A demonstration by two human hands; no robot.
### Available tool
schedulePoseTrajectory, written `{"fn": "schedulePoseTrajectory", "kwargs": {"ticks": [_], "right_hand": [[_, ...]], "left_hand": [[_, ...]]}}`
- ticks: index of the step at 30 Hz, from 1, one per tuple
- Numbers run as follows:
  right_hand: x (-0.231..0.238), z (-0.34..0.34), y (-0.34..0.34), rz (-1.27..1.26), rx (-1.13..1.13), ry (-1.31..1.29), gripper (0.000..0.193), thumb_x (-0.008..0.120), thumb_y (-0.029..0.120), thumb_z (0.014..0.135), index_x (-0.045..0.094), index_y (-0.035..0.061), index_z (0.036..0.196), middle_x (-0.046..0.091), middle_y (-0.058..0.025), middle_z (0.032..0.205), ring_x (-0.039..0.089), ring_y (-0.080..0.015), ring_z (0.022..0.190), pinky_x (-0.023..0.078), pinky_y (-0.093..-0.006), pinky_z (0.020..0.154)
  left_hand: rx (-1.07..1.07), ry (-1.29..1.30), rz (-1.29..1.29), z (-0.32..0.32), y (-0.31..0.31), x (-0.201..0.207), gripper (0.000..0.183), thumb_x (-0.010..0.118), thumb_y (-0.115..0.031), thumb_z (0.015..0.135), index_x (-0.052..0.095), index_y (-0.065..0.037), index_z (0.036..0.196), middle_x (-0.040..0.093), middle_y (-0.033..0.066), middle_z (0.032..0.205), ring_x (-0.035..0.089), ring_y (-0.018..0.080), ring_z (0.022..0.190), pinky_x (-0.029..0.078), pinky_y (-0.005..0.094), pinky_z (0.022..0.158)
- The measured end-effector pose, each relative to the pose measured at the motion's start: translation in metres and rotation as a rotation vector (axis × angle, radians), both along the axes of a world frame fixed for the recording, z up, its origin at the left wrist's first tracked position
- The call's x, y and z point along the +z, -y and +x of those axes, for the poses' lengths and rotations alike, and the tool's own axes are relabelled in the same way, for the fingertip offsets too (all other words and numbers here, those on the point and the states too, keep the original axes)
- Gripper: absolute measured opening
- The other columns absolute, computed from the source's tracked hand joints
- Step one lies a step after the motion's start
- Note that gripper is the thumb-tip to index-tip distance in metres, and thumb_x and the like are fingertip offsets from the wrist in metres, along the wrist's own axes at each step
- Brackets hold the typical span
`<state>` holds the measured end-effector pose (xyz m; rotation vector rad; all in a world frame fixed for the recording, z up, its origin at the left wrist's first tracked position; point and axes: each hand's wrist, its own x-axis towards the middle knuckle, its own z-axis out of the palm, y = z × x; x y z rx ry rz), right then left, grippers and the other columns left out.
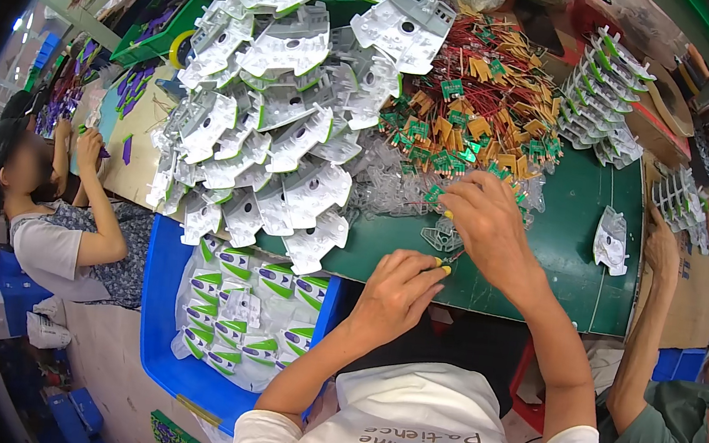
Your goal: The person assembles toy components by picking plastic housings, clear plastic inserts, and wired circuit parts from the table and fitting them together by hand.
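At the front edge of the green table, my left hand (399, 292) is closed in a pinch, a yellow cover on a fingertip. Whatever small thing lies in that pinch is too small to make out. Just above and to the right, my right hand (485, 223) has its fingers drawn together, yellow-tipped too, beside a small green circuit board (434, 194). What it grips is hidden by the fingers. A clear plastic part (438, 235) lies on the table between the hands. Beyond them is a heap of circuit boards with red wires and tan tabs (473, 104).
White-grey plastic shells with green edges (288, 109) are piled high on the left. Clear parts (386, 177) lie beside the heap. A blue bin (155, 321) holds finished-looking green-white pieces. One shell (610, 240) and stacked shells (601, 92) are on the right. Co-workers sit on both sides.
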<state>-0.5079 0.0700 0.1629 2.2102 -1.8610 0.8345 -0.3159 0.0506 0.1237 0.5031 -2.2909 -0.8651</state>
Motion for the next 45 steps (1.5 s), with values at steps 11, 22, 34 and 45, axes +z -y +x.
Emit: {"fn": "schedulePoseTrajectory", "kwargs": {"ticks": [11, 22, 34, 45], "right_hand": [[0.041, -0.026, 0.01, 0.076, -0.001, 0.993, 0.006, 0.064, 0.002, 0.087, 0.064, 0.0005, 0.093, 0.064, -0.0019, 0.087, 0.057, -0.0082, 0.076, 0.043, -0.0225, 0.065], [0.04, 0.017, -0.049, 0.184, 0.022, 0.572, 0.012, 0.068, -0.004, 0.074, 0.064, 0.0005, 0.084, 0.061, -0.0057, 0.071, 0.051, -0.0095, 0.053, 0.038, -0.0229, 0.046], [0.04, 0.028, -0.053, 0.32, 0.081, 0.826, 0.019, 0.068, -0.004, 0.073, 0.066, -0.0001, 0.092, 0.066, -0.0096, 0.083, 0.062, -0.0174, 0.062, 0.047, -0.0269, 0.052], [0.033, 0.05, -0.038, 0.167, 0.144, 0.53, 0.017, 0.068, -0.003, 0.075, 0.066, 0.0012, 0.091, 0.066, -0.0097, 0.084, 0.064, -0.0235, 0.067, 0.05, -0.0329, 0.055]], "left_hand": [[0.131, -0.084, 0.324, 0.029, 0.007, 0.004, 0.022, 0.071, -0.002, 0.081, 0.068, 0.001, 0.102, 0.067, 0.014, 0.098, 0.064, 0.0271, 0.093, 0.051, 0.0337, 0.079], [0.014, -0.485, 1.105, 0.018, 0.018, 0.027, 0.034, 0.053, -0.018, 0.1, 0.052, 0.001, 0.129, 0.062, 0.009, 0.111, 0.063, 0.0164, 0.098, 0.049, 0.0294, 0.088], [0.071, -0.497, 0.889, 0.013, 0.009, 0.02, 0.017, 0.065, 0.003, 0.089, 0.064, 0.002, 0.106, 0.063, 0.0067, 0.102, 0.06, 0.0092, 0.09, 0.048, 0.0208, 0.077], [0.098, -0.494, 0.847, 0.019, -0.002, 0.011, 0.024, 0.07, 0.005, 0.083, 0.064, 0.001, 0.106, 0.064, 0.0064, 0.099, 0.061, 0.0099, 0.085, 0.05, 0.0239, 0.075]]}}
